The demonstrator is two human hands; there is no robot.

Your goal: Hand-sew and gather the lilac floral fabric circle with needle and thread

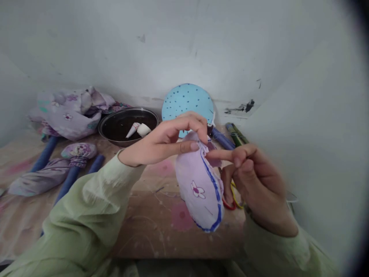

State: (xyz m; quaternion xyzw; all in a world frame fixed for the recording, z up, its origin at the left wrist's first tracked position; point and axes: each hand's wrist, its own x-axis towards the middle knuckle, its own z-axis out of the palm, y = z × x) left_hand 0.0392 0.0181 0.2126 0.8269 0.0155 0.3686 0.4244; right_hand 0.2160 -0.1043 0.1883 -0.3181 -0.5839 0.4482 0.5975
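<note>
My left hand (173,136) pinches the gathered top edge of a piece of lilac floral cloth (198,188) between thumb and fingers. The cloth hangs down, rounded at the bottom, with a flower print and a blue line along its edge. At the gathers, the tip of my right hand's (256,184) index finger meets the fabric. The right thumb presses against the curled fingers; anything between them is too small to make out. Below that hand, partly behind its lower fingers, show red and yellow loops like scissor handles (230,204).
A dark round pan (128,111) holds a cone of thread and a white piece. Floral cloth (69,111) is heaped at the left, near blue tubes (70,181), one with a cloth-wrapped end. A light-blue dotted disc (187,102) leans on the wall. Another blue tube (223,138) lies behind the hands.
</note>
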